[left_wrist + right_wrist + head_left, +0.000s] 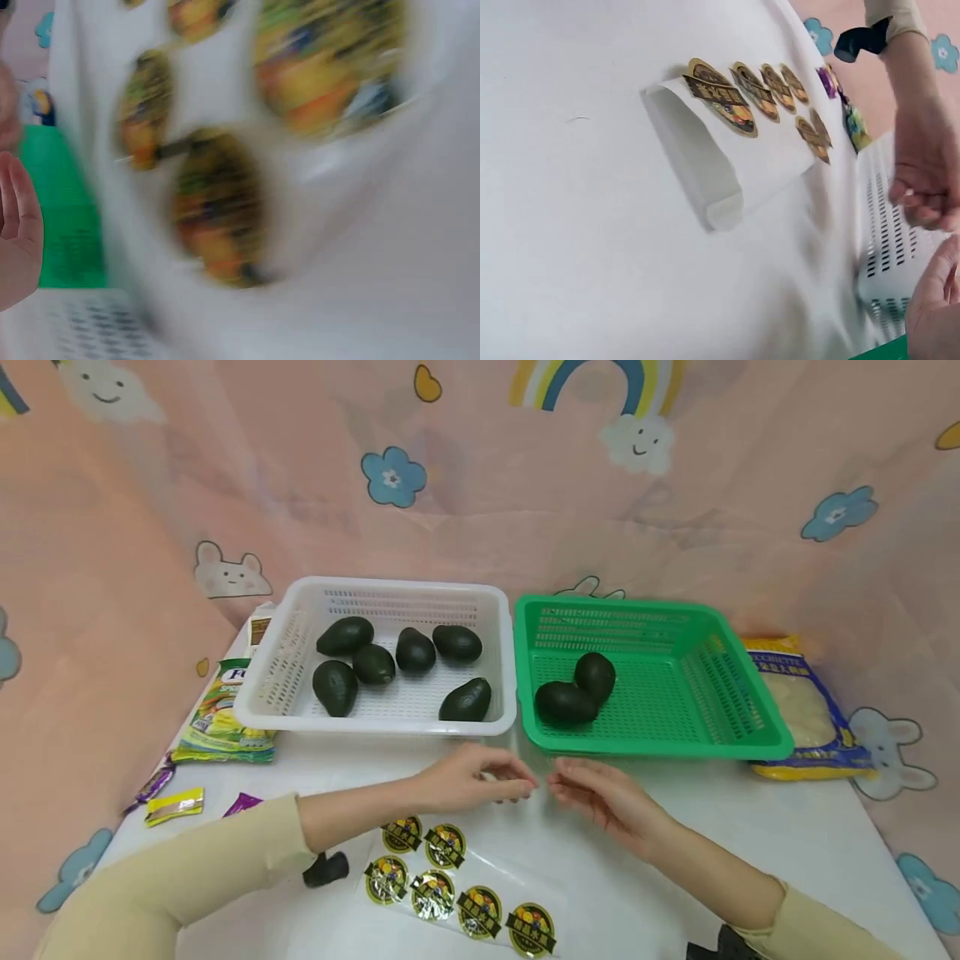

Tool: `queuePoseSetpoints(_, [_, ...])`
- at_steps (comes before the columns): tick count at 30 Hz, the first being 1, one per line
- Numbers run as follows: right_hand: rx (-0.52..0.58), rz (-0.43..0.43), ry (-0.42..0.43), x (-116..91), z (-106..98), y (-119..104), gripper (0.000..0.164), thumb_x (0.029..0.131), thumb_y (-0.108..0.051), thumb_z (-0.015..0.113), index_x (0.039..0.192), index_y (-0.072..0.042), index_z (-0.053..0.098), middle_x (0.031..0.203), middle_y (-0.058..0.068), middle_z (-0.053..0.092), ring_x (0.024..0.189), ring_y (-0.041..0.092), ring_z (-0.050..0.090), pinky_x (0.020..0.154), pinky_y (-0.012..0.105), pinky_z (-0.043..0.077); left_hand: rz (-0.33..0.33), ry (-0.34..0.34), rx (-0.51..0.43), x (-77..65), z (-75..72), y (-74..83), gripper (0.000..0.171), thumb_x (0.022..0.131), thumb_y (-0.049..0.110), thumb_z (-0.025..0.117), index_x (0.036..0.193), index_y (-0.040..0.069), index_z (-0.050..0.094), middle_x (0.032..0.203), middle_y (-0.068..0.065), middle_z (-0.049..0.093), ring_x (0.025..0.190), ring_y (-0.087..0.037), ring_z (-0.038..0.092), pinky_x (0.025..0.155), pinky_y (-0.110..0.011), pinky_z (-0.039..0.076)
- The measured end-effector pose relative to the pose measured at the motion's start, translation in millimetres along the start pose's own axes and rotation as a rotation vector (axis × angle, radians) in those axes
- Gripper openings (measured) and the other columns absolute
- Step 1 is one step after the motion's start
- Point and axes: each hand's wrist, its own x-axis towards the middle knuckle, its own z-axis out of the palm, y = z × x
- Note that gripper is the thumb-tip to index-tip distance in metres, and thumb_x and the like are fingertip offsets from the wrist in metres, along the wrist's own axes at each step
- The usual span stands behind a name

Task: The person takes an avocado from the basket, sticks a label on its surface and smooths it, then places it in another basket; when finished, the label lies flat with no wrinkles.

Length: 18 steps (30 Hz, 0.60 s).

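Observation:
My left hand (472, 779) and right hand (611, 803) hover over the white table, fingertips facing each other in front of the gap between two baskets. The left hand's fingers are loosely bent and its thumb points at the right hand. Relaxed, slightly curved fingers show on the right hand. Nothing is visible in either hand. Below them lies a clear sheet with several round black-and-gold stickers (479, 912), blurred in the left wrist view. In the right wrist view the sheet (769, 169) has a curled-up edge.
Behind the hands, a white basket (375, 724) holds several dark avocados (335, 687). A green basket (667, 749) beside it has two avocados (566, 703). Snack packets (225, 714) lie at left, a blue-and-yellow bag (806, 710) at right.

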Motion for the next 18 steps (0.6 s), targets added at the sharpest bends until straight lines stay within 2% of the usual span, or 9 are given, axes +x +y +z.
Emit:
queuePoseSetpoints(2, [-0.135,0.016,-0.07,2.8,14.1,-8.8,0.018,0.099,-0.016,0.059,0.11,-0.002,0.063,0.104,0.007,0.068,0.096,0.014,0.066,0.09,0.031,0.052,-0.131,0.078,-0.112,-20.6,-2.0,-18.6,0.027,0.099,0.026,0.059,0.115,0.006,0.067,0.101,-0.005,0.071,0.09,-0.016,0.067,0.078,-0.03,0.055])
queuePoseSetpoints(4, [-0.244,-0.005,-0.134,9.6,31.6,-24.6,0.02,0.097,-0.016,0.061,0.11,-0.001,0.061,0.104,0.01,0.066,0.097,0.018,0.065,0.092,0.037,0.051,-0.233,0.206,-0.246,-35.8,-8.0,-33.2,0.035,0.1,0.028,0.057,0.12,0.001,0.064,0.104,-0.011,0.07,0.094,-0.024,0.066,0.081,-0.034,0.055])
queuePoseSetpoints(7, [-0.382,-0.085,-0.212,27.9,61.5,-60.2,0.02,0.097,-0.015,0.061,0.108,0.0,0.06,0.107,0.015,0.064,0.099,0.023,0.063,0.093,0.043,0.05,-0.306,0.409,-0.396,-50.4,-20.6,-45.1,0.046,0.1,0.032,0.057,0.124,-0.007,0.059,0.107,-0.014,0.068,0.097,-0.025,0.065,0.085,-0.035,0.054])
queuePoseSetpoints(9, [-0.469,-0.142,-0.27,46.6,80.0,-86.7,0.019,0.097,-0.014,0.06,0.109,0.001,0.06,0.11,0.018,0.062,0.102,0.027,0.061,0.093,0.044,0.05,-0.324,0.503,-0.468,-55.6,-28.1,-48.1,0.05,0.1,0.034,0.056,0.123,-0.01,0.058,0.107,-0.012,0.069,0.097,-0.022,0.064,0.086,-0.035,0.054])
queuePoseSetpoints(11, [-0.566,-0.181,-0.332,69.9,96.7,-110.7,0.019,0.098,-0.015,0.059,0.111,0.0,0.061,0.113,0.019,0.062,0.105,0.029,0.06,0.094,0.045,0.049,-0.334,0.557,-0.508,-58.6,-33.7,-48.1,0.051,0.099,0.037,0.057,0.119,-0.01,0.059,0.104,-0.009,0.07,0.095,-0.018,0.064,0.087,-0.033,0.053])
queuePoseSetpoints(14, [-0.731,-0.194,-0.439,111.2,115.9,-136.9,0.022,0.099,-0.018,0.058,0.115,-0.003,0.061,0.116,0.014,0.061,0.108,0.028,0.058,0.095,0.043,0.049,-0.341,0.588,-0.545,-60.9,-37.7,-46.4,0.048,0.099,0.037,0.057,0.115,-0.008,0.063,0.102,-0.007,0.071,0.093,-0.015,0.064,0.086,-0.032,0.053])
queuePoseSetpoints(18, [-0.976,-0.089,-0.566,161.3,129.9,-154.6,0.023,0.099,-0.014,0.057,0.119,-0.002,0.061,0.119,0.009,0.059,0.107,0.024,0.056,0.094,0.04,0.049,-0.342,0.594,-0.545,-63.6,-37.6,-43.5,0.043,0.099,0.034,0.057,0.111,-0.006,0.067,0.1,-0.007,0.071,0.09,-0.014,0.064,0.084,-0.03,0.053])
